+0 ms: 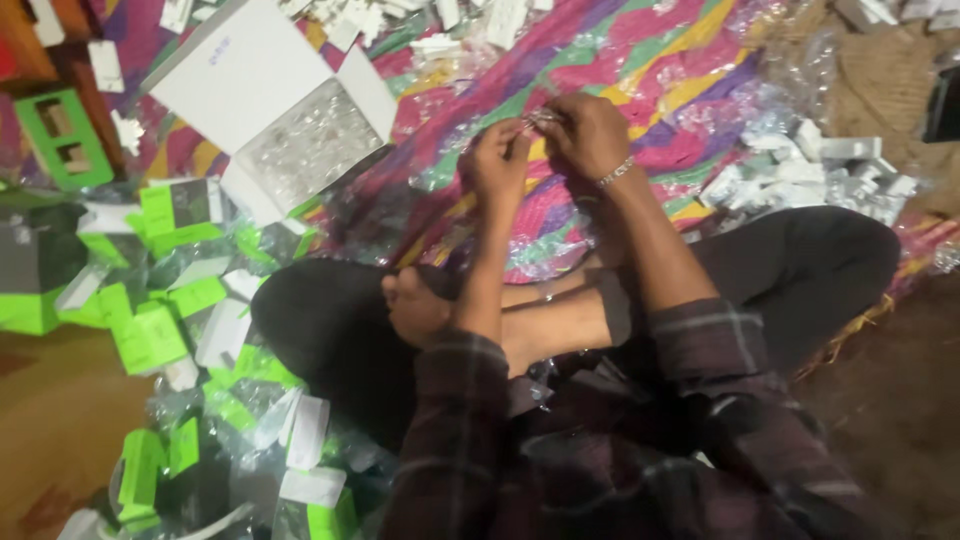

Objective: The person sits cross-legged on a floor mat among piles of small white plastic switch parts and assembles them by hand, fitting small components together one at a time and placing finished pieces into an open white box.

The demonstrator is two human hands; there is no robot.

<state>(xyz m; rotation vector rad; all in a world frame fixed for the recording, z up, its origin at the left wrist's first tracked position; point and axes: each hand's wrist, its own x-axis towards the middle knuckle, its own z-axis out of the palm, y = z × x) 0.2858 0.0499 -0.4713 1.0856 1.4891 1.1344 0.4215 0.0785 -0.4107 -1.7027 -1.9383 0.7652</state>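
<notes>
Clear plastic piece (541, 119) is pinched between left hand (497, 160) and right hand (585, 133) above the striped cloth (640, 60); green boxes (150, 335) crowd the left edge.

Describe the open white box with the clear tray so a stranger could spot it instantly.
Start at the striped multicoloured cloth spread on the floor. At its upper-left edge, left of both hands, lies the open white cardboard box. Unlike the small green-and-white cartons around it, it is large and holds a clear plastic tray.
</notes>
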